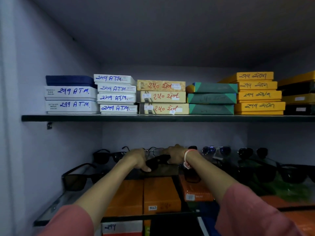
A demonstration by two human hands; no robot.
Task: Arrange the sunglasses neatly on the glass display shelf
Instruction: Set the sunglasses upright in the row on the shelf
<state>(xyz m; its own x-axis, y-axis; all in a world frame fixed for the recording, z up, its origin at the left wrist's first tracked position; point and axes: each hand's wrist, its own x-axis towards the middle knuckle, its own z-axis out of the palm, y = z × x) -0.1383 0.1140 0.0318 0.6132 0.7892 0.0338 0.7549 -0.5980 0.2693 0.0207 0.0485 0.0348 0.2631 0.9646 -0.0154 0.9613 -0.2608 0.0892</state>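
Both my hands reach into the lower glass display shelf. My left hand and my right hand together hold a pair of black sunglasses above the middle of the shelf. Several dark sunglasses stand on the glass: one pair at the front left, one at the back left, a thin-framed pair behind my hands, a blue-lensed pair, and more at the right. My right wrist wears a pale band.
Orange boxes lie under the glass below my hands. The upper shelf carries stacks of white, gold, green and yellow boxes with handwritten labels. A side wall closes the shelf on the left.
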